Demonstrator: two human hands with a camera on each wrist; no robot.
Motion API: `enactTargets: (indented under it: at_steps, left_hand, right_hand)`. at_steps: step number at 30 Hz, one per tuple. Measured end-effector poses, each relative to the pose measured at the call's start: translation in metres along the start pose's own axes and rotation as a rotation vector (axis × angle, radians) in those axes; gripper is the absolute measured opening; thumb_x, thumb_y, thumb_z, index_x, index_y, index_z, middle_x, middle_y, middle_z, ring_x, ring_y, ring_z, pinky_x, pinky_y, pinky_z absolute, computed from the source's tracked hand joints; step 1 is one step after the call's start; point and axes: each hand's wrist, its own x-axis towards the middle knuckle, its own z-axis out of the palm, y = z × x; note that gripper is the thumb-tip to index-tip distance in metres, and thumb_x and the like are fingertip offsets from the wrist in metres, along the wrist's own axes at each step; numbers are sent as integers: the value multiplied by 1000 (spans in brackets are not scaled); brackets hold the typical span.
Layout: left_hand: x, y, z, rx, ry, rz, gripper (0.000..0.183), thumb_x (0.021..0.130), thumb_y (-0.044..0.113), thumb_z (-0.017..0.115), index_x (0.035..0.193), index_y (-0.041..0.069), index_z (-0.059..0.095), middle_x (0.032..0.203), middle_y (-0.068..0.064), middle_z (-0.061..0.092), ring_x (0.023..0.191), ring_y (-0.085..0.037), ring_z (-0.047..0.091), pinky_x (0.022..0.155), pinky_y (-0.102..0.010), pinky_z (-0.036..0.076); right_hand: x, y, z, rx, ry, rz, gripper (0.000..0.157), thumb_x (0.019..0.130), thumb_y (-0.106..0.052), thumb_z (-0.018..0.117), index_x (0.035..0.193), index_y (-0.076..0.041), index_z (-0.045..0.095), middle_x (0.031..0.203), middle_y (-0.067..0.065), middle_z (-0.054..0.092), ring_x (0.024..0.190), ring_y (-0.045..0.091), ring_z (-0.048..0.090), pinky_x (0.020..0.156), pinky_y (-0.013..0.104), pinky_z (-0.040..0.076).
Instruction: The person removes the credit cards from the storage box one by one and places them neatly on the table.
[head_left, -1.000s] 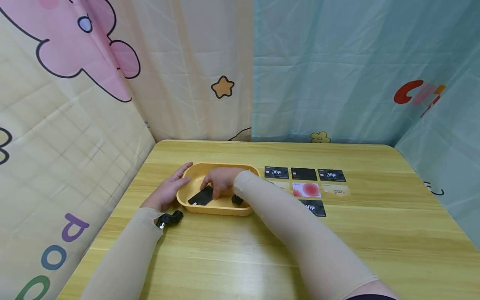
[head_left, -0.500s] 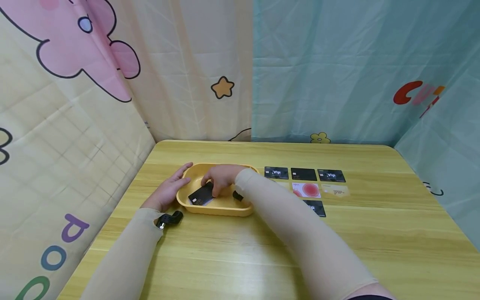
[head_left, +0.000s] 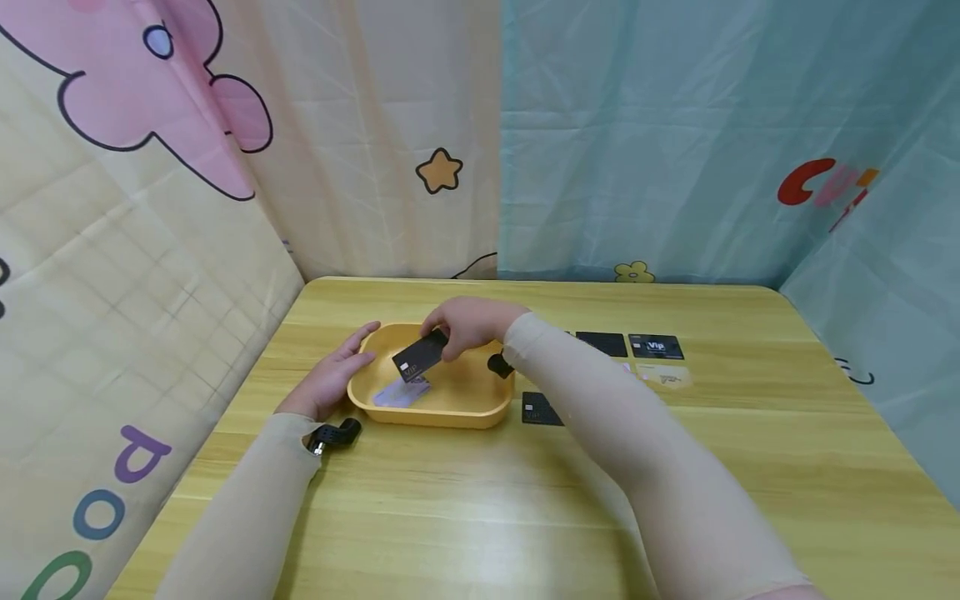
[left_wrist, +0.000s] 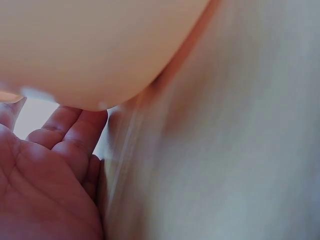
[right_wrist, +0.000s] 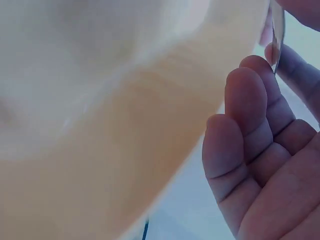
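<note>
Between thumb and fingers my right hand (head_left: 476, 323) pinches a black VIP card (head_left: 420, 356), held tilted above the yellow plastic basin (head_left: 431, 419). In the right wrist view only the thin edge of this card (right_wrist: 278, 37) shows beside the fingertips. A pale lavender card (head_left: 396, 394) lies on the basin's floor, partly under the raised one. My left hand (head_left: 327, 382) rests against the basin's left end, fingers extended along the rim. The left wrist view shows its relaxed fingers (left_wrist: 75, 132) touching the basin wall (left_wrist: 90, 55) from outside.
Right of the basin, cards lie in rows on the wooden table (head_left: 420, 500): a black card (head_left: 602, 342), a dark Vip card (head_left: 657, 347), a cream card (head_left: 663, 376) and a nearer black card (head_left: 540, 408). My right forearm covers others. Printed curtains (head_left: 645, 150) stand behind.
The right hand has lifted the black card off the basin floor and moved up and right, uncovering the lavender card. The left hand stays at the basin's left end.
</note>
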Motion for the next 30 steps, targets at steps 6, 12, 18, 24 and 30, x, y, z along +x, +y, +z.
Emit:
enactTargets:
  at_steps: [6,12,18,24,30]
  left_hand:
    - [0,1,-1,30,3,-15,63,114,33,44,169,39,15,178,-18,-3,150,-41,39,94,-16,53]
    - [-2,2,-4,35,-9,-23,64,114,35,44,169,41,13,178,-15,-9,153,-41,37,95,-16,53]
    - [-2,-1,-7,27,-17,-26,63,115,33,43,169,42,13,178,-15,-7,153,-42,37,93,-16,54]
    - [-1,-3,-8,32,-30,-21,63,115,34,43,170,41,12,178,-16,-5,150,-41,40,92,-16,55]
    - [-1,-3,-10,38,-37,-19,64,115,36,43,170,40,11,178,-17,-4,141,-33,50,92,-18,57]
  right_hand:
    - [-34,16,-12,100,70,67,57,89,-17,79,144,-14,64,102,7,67,89,20,57,77,29,48]
    - [-71,38,-16,163,134,93,53,89,-17,79,140,-15,66,104,7,66,93,22,56,81,32,48]
    - [-118,66,-10,171,202,87,49,87,-16,79,135,-14,68,103,6,68,89,23,59,81,35,50]
    - [-169,92,2,196,247,137,49,89,-13,79,136,-11,68,123,8,68,104,26,62,90,41,55]
    - [-219,115,18,187,296,220,51,86,-12,82,136,-11,70,120,9,62,106,29,59,85,39,55]
